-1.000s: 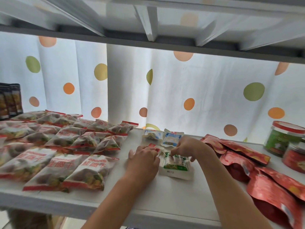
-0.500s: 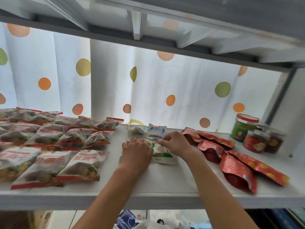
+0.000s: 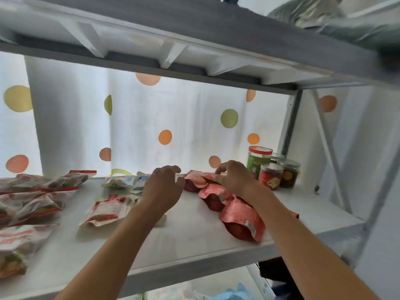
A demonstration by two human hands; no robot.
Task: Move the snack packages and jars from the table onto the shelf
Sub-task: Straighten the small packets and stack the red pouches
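A: Where's your left hand (image 3: 162,189) now?
B: Off the small white packets (image 3: 121,182), hovering, fingers loosely curled, grasping nothing.
A: And your right hand (image 3: 234,177)?
B: It has shifted toward three o'clock, pinching a red pouch (image 3: 200,180) on the shelf (image 3: 190,232), left of the jars (image 3: 270,172).

Red printed characters on the near-left snack package (image 3: 20,239), too blurred to read, labels on the far-right jars (image 3: 269,176) illegible, no other legible text
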